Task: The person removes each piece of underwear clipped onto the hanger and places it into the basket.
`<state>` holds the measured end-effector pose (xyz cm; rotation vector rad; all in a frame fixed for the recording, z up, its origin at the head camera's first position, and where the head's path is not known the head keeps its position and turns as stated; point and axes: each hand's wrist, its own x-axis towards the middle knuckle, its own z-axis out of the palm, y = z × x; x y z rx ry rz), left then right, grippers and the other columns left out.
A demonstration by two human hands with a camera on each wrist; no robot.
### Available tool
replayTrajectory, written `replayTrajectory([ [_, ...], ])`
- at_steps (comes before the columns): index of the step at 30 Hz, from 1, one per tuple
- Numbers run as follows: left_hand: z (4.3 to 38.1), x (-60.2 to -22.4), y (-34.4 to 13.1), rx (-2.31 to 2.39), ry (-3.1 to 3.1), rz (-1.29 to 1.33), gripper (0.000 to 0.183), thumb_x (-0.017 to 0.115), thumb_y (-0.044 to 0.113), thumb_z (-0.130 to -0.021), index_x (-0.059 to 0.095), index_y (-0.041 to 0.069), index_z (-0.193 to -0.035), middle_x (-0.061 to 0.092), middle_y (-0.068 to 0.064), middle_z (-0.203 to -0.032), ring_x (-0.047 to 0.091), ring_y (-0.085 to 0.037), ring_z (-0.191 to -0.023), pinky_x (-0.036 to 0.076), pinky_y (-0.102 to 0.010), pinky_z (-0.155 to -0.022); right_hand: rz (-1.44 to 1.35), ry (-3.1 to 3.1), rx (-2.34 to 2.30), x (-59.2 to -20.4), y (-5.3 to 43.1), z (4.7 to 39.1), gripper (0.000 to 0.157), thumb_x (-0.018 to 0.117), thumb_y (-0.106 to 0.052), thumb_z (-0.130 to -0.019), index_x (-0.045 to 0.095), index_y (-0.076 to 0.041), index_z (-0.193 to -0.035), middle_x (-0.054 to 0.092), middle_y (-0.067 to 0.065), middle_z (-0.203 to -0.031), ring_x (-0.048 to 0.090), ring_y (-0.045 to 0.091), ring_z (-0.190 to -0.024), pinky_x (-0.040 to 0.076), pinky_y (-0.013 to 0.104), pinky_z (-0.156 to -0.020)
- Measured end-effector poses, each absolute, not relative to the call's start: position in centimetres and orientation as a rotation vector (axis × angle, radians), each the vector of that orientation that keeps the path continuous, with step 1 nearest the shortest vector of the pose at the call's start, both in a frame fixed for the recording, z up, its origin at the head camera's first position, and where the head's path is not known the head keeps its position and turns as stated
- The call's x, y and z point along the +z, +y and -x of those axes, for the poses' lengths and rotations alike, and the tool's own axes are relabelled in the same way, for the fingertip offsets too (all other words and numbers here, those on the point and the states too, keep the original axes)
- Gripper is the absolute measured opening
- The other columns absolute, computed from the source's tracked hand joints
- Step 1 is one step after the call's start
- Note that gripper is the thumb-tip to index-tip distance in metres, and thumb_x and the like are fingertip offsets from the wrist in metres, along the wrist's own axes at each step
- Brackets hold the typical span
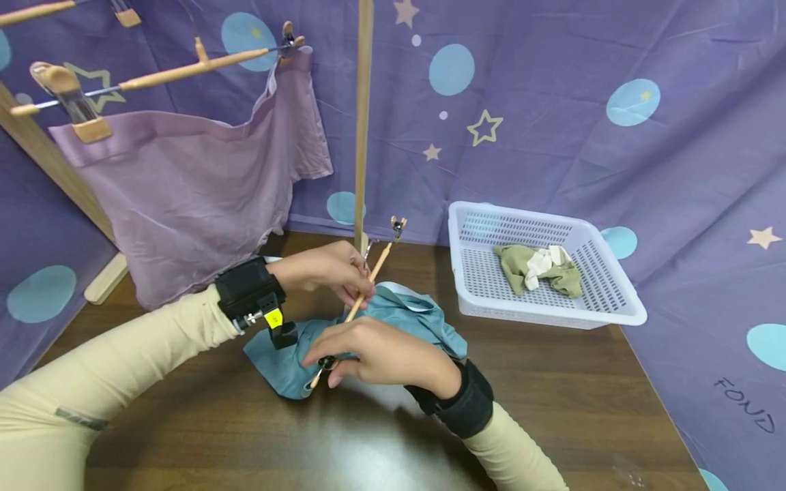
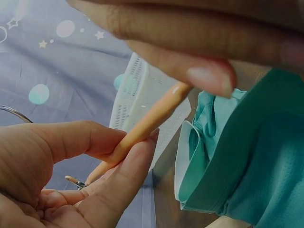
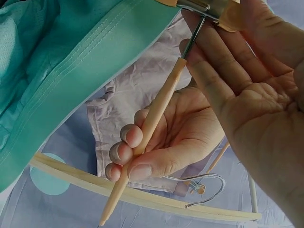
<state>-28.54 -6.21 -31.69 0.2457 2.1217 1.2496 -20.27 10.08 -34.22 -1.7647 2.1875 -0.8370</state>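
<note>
In the head view my left hand (image 1: 331, 269) grips the middle of a clip hanger's wooden bar (image 1: 379, 262). The left wrist view shows thumb and fingers around that bar (image 2: 152, 116). My right hand (image 1: 389, 351) pinches the clip (image 1: 327, 362) at the bar's near end. In the right wrist view this clip (image 3: 209, 8) meets the waistband edge of a teal garment (image 3: 71, 71); whether it bites the cloth is hard to tell. On the table the teal garment (image 1: 424, 317) lies bunched beneath both hands. The far clip (image 1: 398, 228) sticks out beyond the cloth.
A white basket (image 1: 546, 314) with an olive and white garment (image 1: 518, 262) stands right of the hands. At left, a mauve garment (image 1: 202, 164) hangs from another clip hanger (image 1: 190, 69). A wooden upright (image 1: 364, 116) rises behind the hands.
</note>
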Motion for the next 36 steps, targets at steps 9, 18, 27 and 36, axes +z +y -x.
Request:
replayTrajectory([
  [9, 28.31, -31.81, -5.99, 1.282, 2.102, -0.227, 0.008, 0.071, 0.001, -0.090, 0.063, -0.002, -0.091, 0.074, -0.005, -0.071, 0.073, -0.013, -0.065, 0.063, -0.028, -0.068, 1.787, 2.189, -0.899, -34.52, 9.94, 20.20, 0.025, 0.073, -0.007, -0.092, 0.074, -0.003, -0.117, 0.075, 0.005, -0.111, 0.068, 0.012, -0.107, 0.048, 0.013, -0.099],
  [18, 28.39, -32.09, -6.07, 1.293, 2.097, -0.224, 0.010, 0.072, 0.001, -0.089, 0.063, -0.003, -0.092, 0.074, -0.004, -0.070, 0.073, -0.012, -0.063, 0.063, -0.027, -0.068, 1.785, 2.209, -0.938, -34.61, 9.82, 19.96, 0.021, 0.071, 0.000, -0.093, 0.074, -0.003, -0.114, 0.075, 0.005, -0.109, 0.069, 0.010, -0.102, 0.049, 0.010, -0.095],
  [27, 28.33, -32.11, -6.03, 1.310, 2.092, -0.228, 0.010, 0.070, -0.001, -0.090, 0.061, -0.005, -0.094, 0.073, -0.004, -0.068, 0.072, -0.011, -0.062, 0.063, -0.025, -0.066, 1.766, 2.176, -1.013, -34.65, 9.89, 19.86, 0.024, 0.066, 0.010, -0.092, 0.074, -0.001, -0.112, 0.075, 0.007, -0.108, 0.070, 0.013, -0.095, 0.050, 0.008, -0.089],
  [36, 28.35, -32.22, -6.05, 1.313, 2.087, -0.225, 0.009, 0.071, -0.001, -0.090, 0.062, -0.004, -0.091, 0.072, -0.004, -0.067, 0.072, -0.011, -0.061, 0.062, -0.024, -0.066, 1.796, 2.196, -1.029, -34.86, 9.86, 19.82, 0.024, 0.065, 0.012, -0.092, 0.074, -0.002, -0.110, 0.075, 0.007, -0.105, 0.070, 0.011, -0.091, 0.050, 0.007, -0.087],
])
